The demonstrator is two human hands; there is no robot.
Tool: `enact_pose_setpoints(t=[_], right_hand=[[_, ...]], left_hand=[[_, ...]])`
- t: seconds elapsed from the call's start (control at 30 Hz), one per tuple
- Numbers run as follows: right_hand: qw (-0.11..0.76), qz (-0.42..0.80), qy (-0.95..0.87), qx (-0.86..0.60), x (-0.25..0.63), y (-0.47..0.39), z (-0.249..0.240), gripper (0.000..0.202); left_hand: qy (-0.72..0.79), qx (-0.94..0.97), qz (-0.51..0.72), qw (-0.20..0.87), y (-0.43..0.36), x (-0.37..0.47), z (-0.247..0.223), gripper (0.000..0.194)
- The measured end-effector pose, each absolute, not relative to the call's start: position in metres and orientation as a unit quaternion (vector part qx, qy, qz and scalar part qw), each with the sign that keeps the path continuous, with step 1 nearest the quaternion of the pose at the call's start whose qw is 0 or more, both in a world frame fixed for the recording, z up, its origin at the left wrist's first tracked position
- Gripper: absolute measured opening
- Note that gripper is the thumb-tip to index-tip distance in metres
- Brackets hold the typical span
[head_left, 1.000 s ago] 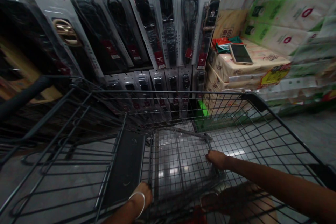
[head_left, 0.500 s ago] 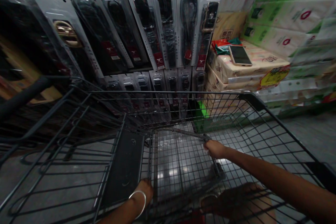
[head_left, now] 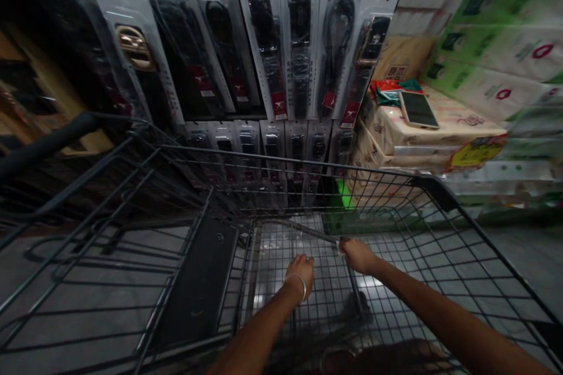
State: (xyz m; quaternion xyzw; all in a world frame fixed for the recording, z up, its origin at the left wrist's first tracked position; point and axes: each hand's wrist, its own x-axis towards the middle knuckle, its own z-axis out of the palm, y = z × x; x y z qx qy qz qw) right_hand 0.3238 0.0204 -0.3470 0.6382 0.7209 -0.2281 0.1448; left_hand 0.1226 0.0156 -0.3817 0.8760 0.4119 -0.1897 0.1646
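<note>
Inside the dark wire shopping cart (head_left: pixel 288 159), my right hand (head_left: pixel 358 256) is closed around the end of a long dark strap (head_left: pixel 303 229). The strap runs left from my fist toward the folded seat panel (head_left: pixel 197 284); its far end is hard to make out. A small pale bit shows at my fingertips. My left hand (head_left: pixel 301 275), with a silver bangle (head_left: pixel 302 286) at the wrist, hovers over the cart's wire floor left of my right hand. Its fingers are slightly bent and apart, with nothing visible in them.
Packaged belts (head_left: pixel 301 41) hang in rows on a rack beyond the cart. At right, a phone (head_left: pixel 419 109) and an orange-green packet (head_left: pixel 391 92) lie on stacked tissue packs (head_left: pixel 453 114). Green-white packs (head_left: pixel 505 64) rise behind. The cart's handle (head_left: pixel 48 143) is at left.
My left hand has moved right and farther into the cart, away from the seat panel. My right hand stays closed on the strap. The view has shifted slightly left.
</note>
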Motion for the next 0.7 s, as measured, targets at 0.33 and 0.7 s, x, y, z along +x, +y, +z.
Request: enact_pose_setpoints(t=[0.33, 0.7], right_hand=[[0.182, -0.271, 0.693, 0.642, 0.317, 0.001, -0.367, 0.033], [0.216, -0.356, 0.719, 0.557, 0.314, -0.055, -0.375, 0.026]], left_hand=[[0.475, 0.829, -0.191, 0.226, 0.001, 0.142, -0.404, 0.046], [0.464, 0.827, -0.202, 0.244, 0.001, 0.135, -0.399, 0.051]])
